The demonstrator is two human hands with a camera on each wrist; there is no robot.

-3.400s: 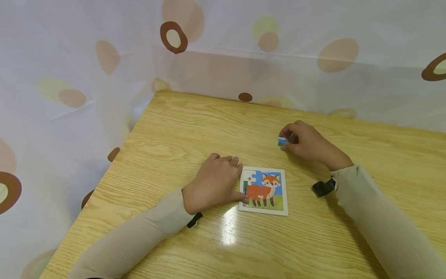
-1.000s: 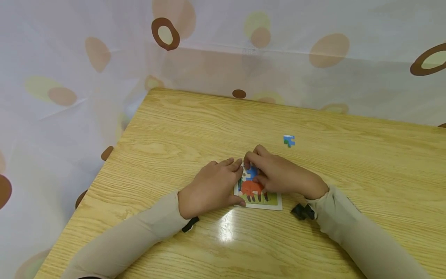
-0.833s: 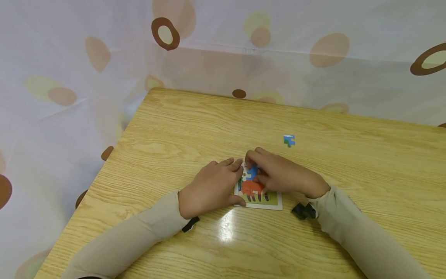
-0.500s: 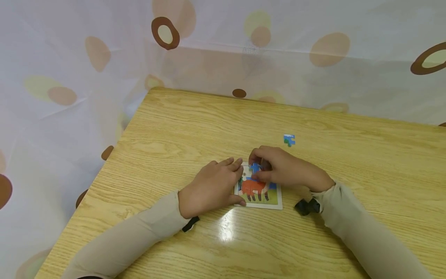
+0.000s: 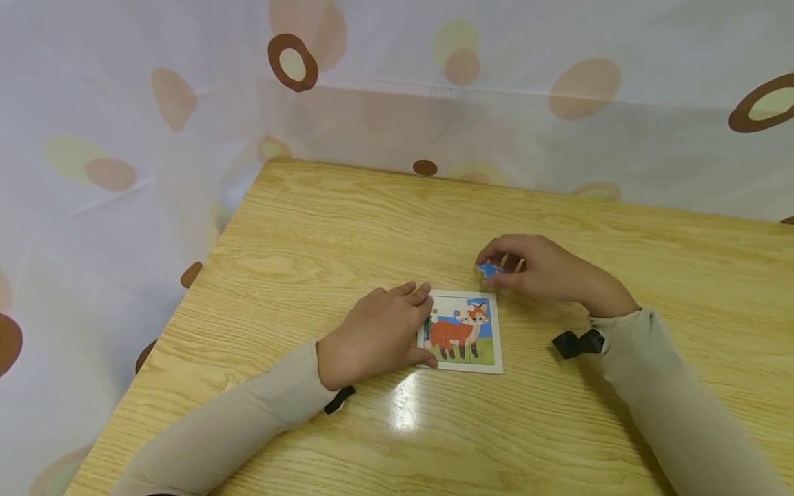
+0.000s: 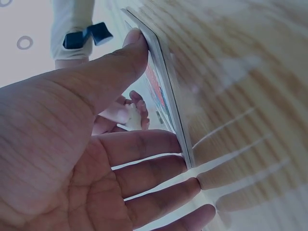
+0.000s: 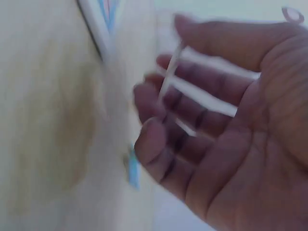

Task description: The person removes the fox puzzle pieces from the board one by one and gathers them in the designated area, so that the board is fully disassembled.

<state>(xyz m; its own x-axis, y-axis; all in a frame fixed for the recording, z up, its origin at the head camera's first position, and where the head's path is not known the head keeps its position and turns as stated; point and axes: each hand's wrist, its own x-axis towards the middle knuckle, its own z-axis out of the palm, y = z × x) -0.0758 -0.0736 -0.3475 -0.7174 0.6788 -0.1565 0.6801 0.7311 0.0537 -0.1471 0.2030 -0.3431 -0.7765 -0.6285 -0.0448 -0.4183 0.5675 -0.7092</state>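
A square fox puzzle point(image 5: 459, 334) in a white frame lies flat on the table. Bare white backing shows along its upper left and upper middle, above the fox's back. My left hand point(image 5: 375, 337) rests against the frame's left side, thumb at the lower corner and fingers straight; the left wrist view shows those fingers point(image 6: 149, 171) along the frame's edge. Above the puzzle's upper right corner, my right hand point(image 5: 552, 269) pinches a blue jigsaw piece point(image 5: 489, 269) between thumb and fingers. In the right wrist view this piece point(image 7: 171, 70) appears edge-on.
Another small blue piece point(image 7: 133, 168) lies on the table beyond the right fingers, hidden behind the hand in the head view. The wooden table point(image 5: 335, 227) ends at a patterned curtain point(image 5: 384, 124) at the back and left. Black wrist straps point(image 5: 577, 343) hang under both cuffs.
My right hand set a blue-green piece on the table, then pulled a blue piece out of the puzzle's top middle and carried it up and right. The left hand stays at the frame.
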